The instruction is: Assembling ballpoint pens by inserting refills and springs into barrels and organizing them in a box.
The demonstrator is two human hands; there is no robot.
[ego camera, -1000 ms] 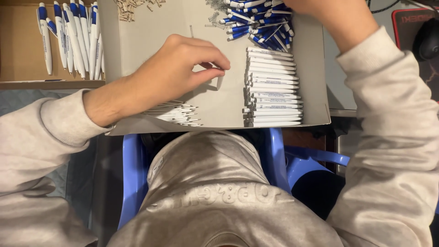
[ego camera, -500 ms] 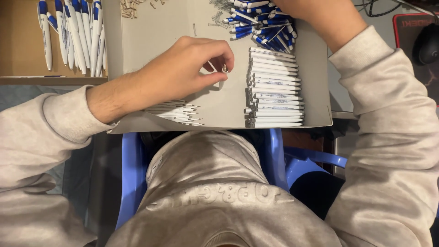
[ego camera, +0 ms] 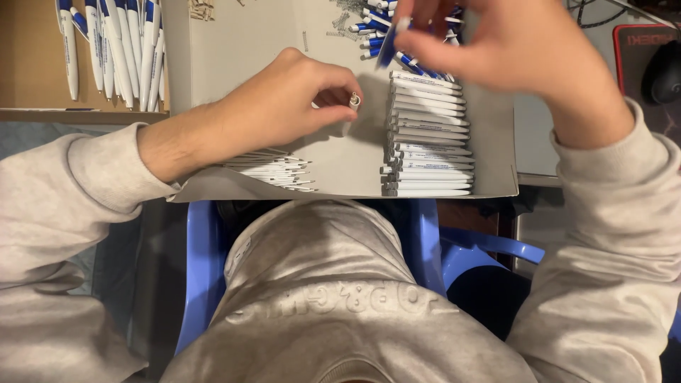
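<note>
1. Sitting on a blue plastic chair (ego camera: 202, 269), the person in a beige hooded sweatshirt (ego camera: 340, 305) leans over a flat grey cardboard sheet (ego camera: 234, 57) that serves as the work surface on the table.
2. Nearest the body, a fanned heap of thin white pen refills (ego camera: 273, 168) lies on the sheet's front edge, partly under the left wrist.
3. Just right of it stands a neat stack of white pen barrels (ego camera: 429, 138), laid parallel; these look like parts not yet put together.
4. The left hand (ego camera: 284, 106) is clenched in a pinch, its grip closed on a small silvery pen part (ego camera: 354, 101) between thumb and forefinger, above the bare middle of the sheet.
5. The right hand (ego camera: 518, 50), blurred, holds a blue pen piece (ego camera: 389, 44) in its fingertips above the barrel stack.
6. Farther back, a loose pile of blue pen pieces (ego camera: 369, 32) and small metal springs (ego camera: 339, 32) waits.
7. Far left, a row of finished white-and-blue pens (ego camera: 113, 50) lies in a brown cardboard box (ego camera: 28, 78); judging by both piles, much assembly remains.
8. Far right sits a black computer mouse (ego camera: 663, 71) on a dark pad.
</note>
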